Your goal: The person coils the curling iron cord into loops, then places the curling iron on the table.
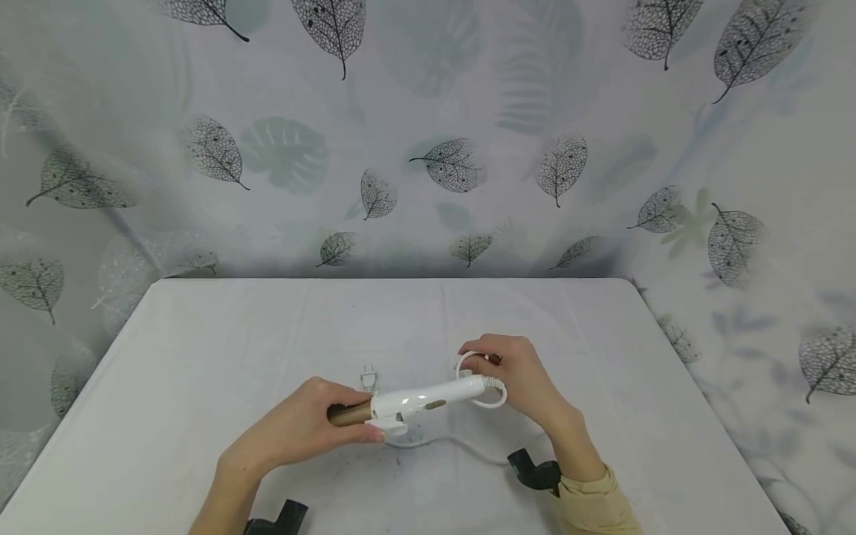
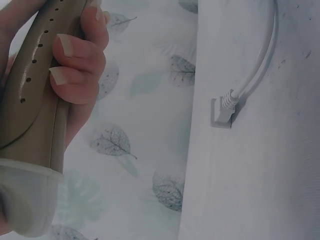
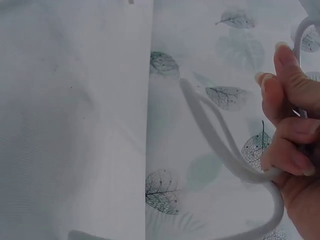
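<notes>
A curling iron [image 1: 428,397] with a white handle and a brown-gold barrel [image 2: 37,100] is held level over the white table. My left hand [image 1: 304,423] grips the barrel, its thumb and fingers wrapped round it; a row of small dark holes runs along the barrel in the left wrist view. At the handle's far end, my right hand [image 1: 511,371] pinches a loop of the white cord [image 3: 215,135] between thumb and fingers. The cord's two-pin plug [image 1: 368,379] lies on the table just beyond the iron.
The rest of the cord curves across the tabletop [image 1: 267,334] beneath the iron toward the right forearm. Leaf-patterned cloth [image 1: 435,223] hangs behind and at both sides of the table. Black wrist mounts [image 1: 535,472] sit at both wrists.
</notes>
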`<state>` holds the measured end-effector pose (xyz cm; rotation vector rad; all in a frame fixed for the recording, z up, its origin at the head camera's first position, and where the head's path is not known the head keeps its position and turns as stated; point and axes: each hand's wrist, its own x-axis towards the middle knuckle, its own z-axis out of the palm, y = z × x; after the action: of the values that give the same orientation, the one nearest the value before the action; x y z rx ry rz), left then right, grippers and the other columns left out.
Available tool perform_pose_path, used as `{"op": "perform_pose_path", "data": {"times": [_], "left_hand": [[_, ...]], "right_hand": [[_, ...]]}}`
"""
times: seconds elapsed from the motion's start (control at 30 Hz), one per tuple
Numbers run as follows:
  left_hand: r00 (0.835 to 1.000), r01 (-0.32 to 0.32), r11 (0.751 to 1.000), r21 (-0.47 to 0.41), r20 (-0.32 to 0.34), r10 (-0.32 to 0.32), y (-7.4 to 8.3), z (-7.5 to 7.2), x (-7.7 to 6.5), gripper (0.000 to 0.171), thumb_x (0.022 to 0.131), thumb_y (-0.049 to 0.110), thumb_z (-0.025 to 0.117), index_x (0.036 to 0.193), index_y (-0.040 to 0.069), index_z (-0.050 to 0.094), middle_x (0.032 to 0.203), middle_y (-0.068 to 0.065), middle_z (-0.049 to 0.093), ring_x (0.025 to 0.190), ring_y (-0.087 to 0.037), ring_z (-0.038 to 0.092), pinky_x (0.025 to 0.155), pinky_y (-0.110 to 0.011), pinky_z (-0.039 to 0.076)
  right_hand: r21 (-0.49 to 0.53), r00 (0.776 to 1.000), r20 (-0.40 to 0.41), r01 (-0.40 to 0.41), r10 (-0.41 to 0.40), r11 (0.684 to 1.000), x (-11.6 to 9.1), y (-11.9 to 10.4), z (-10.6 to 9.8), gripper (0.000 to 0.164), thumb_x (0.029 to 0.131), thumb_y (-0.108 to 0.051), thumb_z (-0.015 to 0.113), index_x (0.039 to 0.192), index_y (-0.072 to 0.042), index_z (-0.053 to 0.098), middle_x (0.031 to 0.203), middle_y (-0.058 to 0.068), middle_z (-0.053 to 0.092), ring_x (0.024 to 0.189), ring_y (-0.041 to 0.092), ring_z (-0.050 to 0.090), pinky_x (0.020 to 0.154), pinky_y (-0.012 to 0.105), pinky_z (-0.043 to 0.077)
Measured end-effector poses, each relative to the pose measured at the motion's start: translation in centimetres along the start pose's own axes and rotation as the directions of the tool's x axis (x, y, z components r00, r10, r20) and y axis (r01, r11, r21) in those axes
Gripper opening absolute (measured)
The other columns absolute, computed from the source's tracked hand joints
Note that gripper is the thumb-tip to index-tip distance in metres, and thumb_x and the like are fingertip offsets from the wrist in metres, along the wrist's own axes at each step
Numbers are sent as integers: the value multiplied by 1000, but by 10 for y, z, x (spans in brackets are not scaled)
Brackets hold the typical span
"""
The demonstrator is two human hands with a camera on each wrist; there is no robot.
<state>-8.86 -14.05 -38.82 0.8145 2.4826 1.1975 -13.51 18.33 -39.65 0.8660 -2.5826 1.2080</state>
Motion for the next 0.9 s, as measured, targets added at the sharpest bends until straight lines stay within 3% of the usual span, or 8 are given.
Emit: {"op": "perform_pose_path", "data": {"times": [0.2, 0.4, 0.7, 0.83, 0.9], "left_hand": [[995, 97, 991, 93, 24, -99, 0, -1, 0, 31, 82, 63, 71, 83, 32, 68, 66, 18, 54, 59, 1, 43, 53, -20, 39], [988, 157, 978, 137, -13, -157, -3, 1, 1, 33, 84, 64, 68, 79, 32, 64, 61, 17, 48, 55, 0, 36, 51, -20, 33], [977, 196, 972, 128, -115, -182, -14, -3, 4, 41, 87, 65, 62, 88, 25, 69, 64, 14, 48, 57, -1, 38, 53, -21, 35], [966, 221, 967, 124, -167, -199, -18, -7, 3, 40, 87, 65, 63, 84, 25, 66, 61, 12, 39, 56, -1, 34, 51, -21, 31], [962, 227, 966, 121, -183, -203, -19, -8, 2, 40, 87, 65, 62, 86, 25, 66, 62, 12, 43, 56, -2, 37, 52, -21, 32]], "right_hand": [[-15, 988, 115, -105, 107, 994, -2, -3, -9, 1, 90, -16, 75, 90, -14, 75, 78, -11, 63, 70, 3, 54, 65, 23, 49], [29, 964, 218, -163, 153, 986, -3, -11, -11, 15, 101, -24, 61, 90, -15, 67, 72, -8, 58, 61, 5, 49, 57, 23, 42], [35, 986, 154, -70, 64, 997, -1, -14, -4, 14, 104, -20, 56, 91, -19, 61, 65, -12, 44, 55, 2, 39, 53, 23, 36], [37, 989, 135, -60, 54, 998, 0, -14, -3, 12, 104, -17, 55, 94, -18, 60, 67, -12, 45, 57, 2, 40, 54, 23, 37], [42, 989, 140, -58, 51, 997, 1, -13, -1, 10, 104, -17, 55, 96, -18, 60, 69, -11, 48, 58, 2, 41, 55, 23, 38]]}}
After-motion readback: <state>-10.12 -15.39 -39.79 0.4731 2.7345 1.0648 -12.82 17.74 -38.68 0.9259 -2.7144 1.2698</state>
